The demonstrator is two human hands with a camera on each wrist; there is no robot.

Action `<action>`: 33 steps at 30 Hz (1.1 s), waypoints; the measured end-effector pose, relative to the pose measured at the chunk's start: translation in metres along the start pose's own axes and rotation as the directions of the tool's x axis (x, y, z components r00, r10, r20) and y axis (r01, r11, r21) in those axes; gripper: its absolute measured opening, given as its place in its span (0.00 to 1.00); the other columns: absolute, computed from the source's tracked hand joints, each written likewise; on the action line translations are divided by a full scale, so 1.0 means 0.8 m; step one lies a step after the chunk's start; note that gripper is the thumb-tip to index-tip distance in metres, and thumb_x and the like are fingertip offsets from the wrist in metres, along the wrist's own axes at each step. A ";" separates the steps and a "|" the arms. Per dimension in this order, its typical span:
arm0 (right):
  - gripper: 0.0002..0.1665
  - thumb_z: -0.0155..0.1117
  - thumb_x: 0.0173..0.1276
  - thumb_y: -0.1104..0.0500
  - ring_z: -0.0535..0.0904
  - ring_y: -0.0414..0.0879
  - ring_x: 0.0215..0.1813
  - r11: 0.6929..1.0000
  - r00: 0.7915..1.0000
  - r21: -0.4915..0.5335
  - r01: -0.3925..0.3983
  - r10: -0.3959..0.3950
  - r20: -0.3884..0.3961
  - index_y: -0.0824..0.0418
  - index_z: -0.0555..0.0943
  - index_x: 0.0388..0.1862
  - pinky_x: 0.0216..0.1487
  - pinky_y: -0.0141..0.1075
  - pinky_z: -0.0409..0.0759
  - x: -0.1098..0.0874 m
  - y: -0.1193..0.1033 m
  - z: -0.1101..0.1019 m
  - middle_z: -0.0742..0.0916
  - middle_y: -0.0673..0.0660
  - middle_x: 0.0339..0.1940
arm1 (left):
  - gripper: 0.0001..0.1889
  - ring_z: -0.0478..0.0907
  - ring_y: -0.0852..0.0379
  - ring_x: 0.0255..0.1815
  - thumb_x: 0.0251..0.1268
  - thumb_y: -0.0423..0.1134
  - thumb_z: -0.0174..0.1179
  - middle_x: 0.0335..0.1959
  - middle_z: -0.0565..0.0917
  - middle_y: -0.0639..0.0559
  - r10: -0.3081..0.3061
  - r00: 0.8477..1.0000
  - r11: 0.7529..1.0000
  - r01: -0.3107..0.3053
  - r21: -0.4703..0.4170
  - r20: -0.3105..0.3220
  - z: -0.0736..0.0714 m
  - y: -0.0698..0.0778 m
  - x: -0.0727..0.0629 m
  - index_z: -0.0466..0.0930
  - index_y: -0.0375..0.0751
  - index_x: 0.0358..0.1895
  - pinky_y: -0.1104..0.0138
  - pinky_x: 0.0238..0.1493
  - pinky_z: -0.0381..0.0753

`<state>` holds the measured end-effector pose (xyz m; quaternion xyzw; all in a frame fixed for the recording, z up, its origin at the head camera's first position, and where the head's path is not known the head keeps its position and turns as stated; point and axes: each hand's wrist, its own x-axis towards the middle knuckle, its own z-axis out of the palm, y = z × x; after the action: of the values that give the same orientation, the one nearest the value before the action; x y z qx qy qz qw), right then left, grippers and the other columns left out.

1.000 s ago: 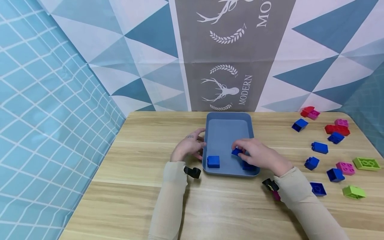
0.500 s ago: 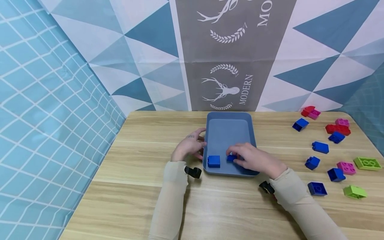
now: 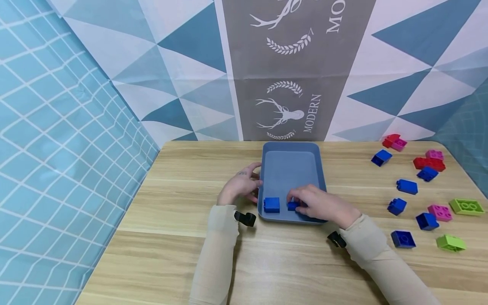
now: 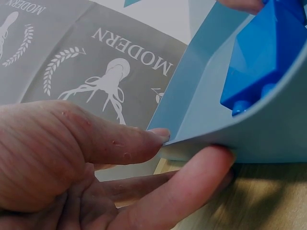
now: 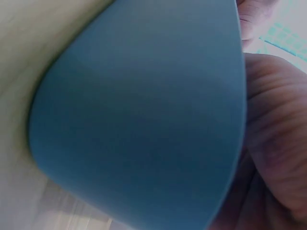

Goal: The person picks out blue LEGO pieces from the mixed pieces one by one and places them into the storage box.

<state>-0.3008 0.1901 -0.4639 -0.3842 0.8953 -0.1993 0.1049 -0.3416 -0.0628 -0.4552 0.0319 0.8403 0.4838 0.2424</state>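
Note:
A grey-blue tray (image 3: pixel 291 169) lies on the wooden table. My left hand (image 3: pixel 240 186) is at its left side; in the left wrist view the thumb sits on the rim while a finger lies against the outer wall (image 4: pixel 268 143). Inside the tray's near left corner rests a blue toy building block (image 3: pixel 272 205), its studs facing left. My right hand (image 3: pixel 320 205) reaches over the near right part and pinches another blue building block (image 3: pixel 292 206), mostly covered by the fingers. The tray's wall (image 5: pixel 144 110) hides that block in the right wrist view.
On the right of the table lie several loose blocks: blue (image 3: pixel 406 187), pink (image 3: pixel 440 212), red (image 3: pixel 429 164) and lime green (image 3: pixel 451 243). A patterned backdrop (image 3: pixel 282 84) rises behind the table's far edge.
My right hand has moved left and toward me with its blue block, bringing it near the block in the corner. The left hand and tray have stayed put.

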 end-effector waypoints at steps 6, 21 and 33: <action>0.12 0.71 0.67 0.65 0.82 0.44 0.46 1.000 1.000 -0.002 -0.019 0.019 0.016 0.60 0.83 0.49 0.50 0.44 0.87 0.000 -0.001 0.002 0.88 0.54 0.45 | 0.35 0.84 0.45 0.45 0.78 0.31 0.53 0.73 0.69 0.37 -0.001 1.000 1.000 0.001 0.001 -0.001 0.000 0.000 -0.001 0.54 0.59 0.81 0.57 0.31 0.92; 0.19 0.75 0.65 0.60 0.82 0.47 0.47 0.994 0.994 0.046 -0.102 0.103 -0.022 0.59 0.82 0.54 0.52 0.47 0.87 -0.013 0.003 -0.022 0.88 0.55 0.46 | 0.36 0.85 0.46 0.41 0.78 0.31 0.54 0.74 0.69 0.37 0.004 1.000 1.000 -0.004 0.002 -0.008 -0.002 -0.001 -0.003 0.53 0.58 0.82 0.58 0.31 0.92; 0.22 0.74 0.65 0.62 0.83 0.51 0.46 0.977 0.973 0.071 -0.201 0.208 -0.097 0.63 0.82 0.56 0.50 0.50 0.89 -0.049 0.023 -0.071 0.88 0.60 0.47 | 0.35 0.84 0.46 0.43 0.78 0.32 0.55 0.74 0.68 0.37 -0.008 1.000 0.999 0.009 0.039 -0.020 -0.003 0.001 -0.002 0.54 0.58 0.81 0.57 0.30 0.92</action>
<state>-0.3051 0.2461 -0.4196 -0.2757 0.9279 -0.2344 0.0898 -0.3411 -0.0643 -0.4528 0.0284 0.8521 0.4665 0.2356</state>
